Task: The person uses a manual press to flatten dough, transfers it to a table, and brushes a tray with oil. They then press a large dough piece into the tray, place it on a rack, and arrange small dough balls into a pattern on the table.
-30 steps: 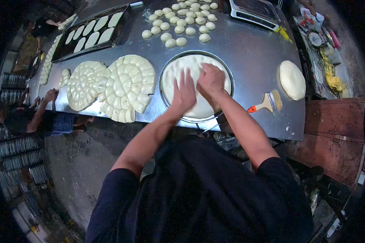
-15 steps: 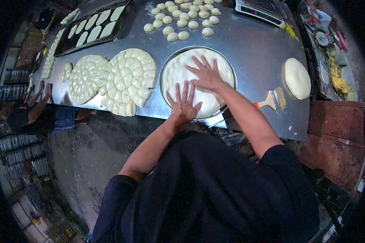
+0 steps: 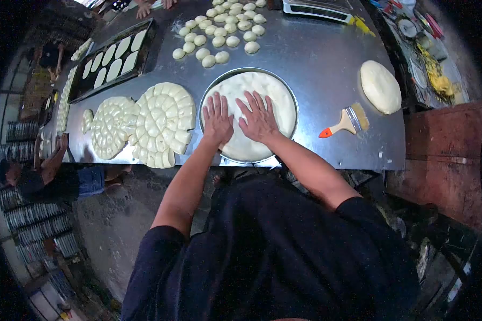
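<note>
A large flat round of dough (image 3: 251,88) fills a round metal pan (image 3: 296,115) by the front edge of the steel table. My left hand (image 3: 218,119) lies flat on the left part of the dough, fingers stretched away from me. Beside it, my right hand (image 3: 258,117) presses on the middle with its fingers apart. Shallow dimples mark the dough's surface. To the right rests a pastry brush (image 3: 348,121) with an orange-tipped handle, and beyond it sits a smooth oval piece of dough (image 3: 380,87).
Two scored dough rounds (image 3: 163,120) lie left of the pan. Several dough balls (image 3: 219,41) are spread behind it. A dark tray (image 3: 150,51) holds flat dough ovals. A scale (image 3: 318,10) stands at the back. Another person (image 3: 48,174) works at the left.
My left hand has slid forward onto the left side of the dough. My right hand has drawn back toward me. The whole view has shifted, and another person's hands now show at the top.
</note>
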A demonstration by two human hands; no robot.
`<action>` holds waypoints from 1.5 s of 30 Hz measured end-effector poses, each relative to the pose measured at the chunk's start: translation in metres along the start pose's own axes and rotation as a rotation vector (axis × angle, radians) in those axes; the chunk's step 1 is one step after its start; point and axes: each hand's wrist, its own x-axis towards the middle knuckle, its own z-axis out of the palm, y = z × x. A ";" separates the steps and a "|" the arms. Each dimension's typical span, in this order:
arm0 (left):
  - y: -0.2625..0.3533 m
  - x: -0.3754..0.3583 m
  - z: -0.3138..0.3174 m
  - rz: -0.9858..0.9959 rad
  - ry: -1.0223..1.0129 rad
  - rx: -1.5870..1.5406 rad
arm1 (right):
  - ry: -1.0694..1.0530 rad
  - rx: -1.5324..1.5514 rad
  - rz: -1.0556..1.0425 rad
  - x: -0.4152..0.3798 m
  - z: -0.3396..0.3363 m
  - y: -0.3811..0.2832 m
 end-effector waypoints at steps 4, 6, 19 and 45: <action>0.012 0.027 -0.040 -0.115 -0.484 0.077 | -0.004 0.057 -0.082 -0.002 -0.008 0.008; 0.031 -0.004 -0.034 -0.015 -0.212 0.042 | -0.046 0.793 0.063 -0.003 -0.012 0.036; -0.032 -0.071 -0.063 -0.246 0.084 -1.289 | 0.675 1.328 1.238 -0.134 -0.032 -0.052; 0.112 -0.300 0.052 -0.364 -0.570 -1.087 | 1.016 1.298 1.669 -0.560 -0.021 -0.169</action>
